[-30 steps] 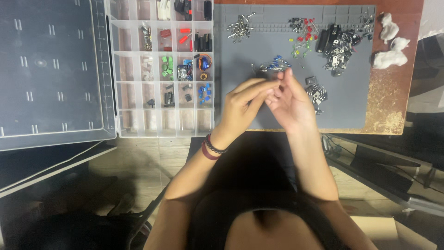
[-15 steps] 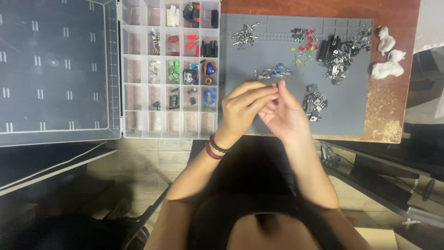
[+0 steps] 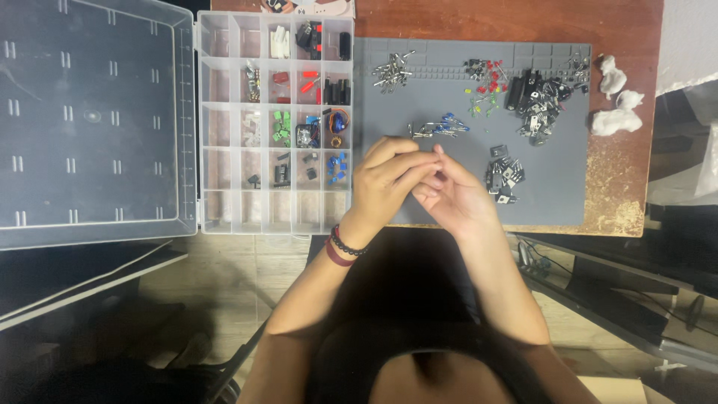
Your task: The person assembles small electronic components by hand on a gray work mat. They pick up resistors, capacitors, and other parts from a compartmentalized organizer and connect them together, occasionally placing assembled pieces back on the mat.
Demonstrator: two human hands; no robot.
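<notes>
Stayed pinched together over the mat (image 3: 464,142), left hand (image 3: 389,183) and right hand (image 3: 452,198), fingertips closed on something too small to tell, only drifted slightly nearer the blue parts (image 3: 449,125)

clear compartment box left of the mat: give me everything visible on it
The organizer box is clear plastic, lying flat and open, its tray split by a grid of dividers. Its hinged lid is folded out flat to the left. Upper and middle cells hold small red, green, blue, black and white parts; the bottom row looks empty. Its right wall butts against the grey mat. The left hand hovers just right of it, apparently not touching.
</notes>
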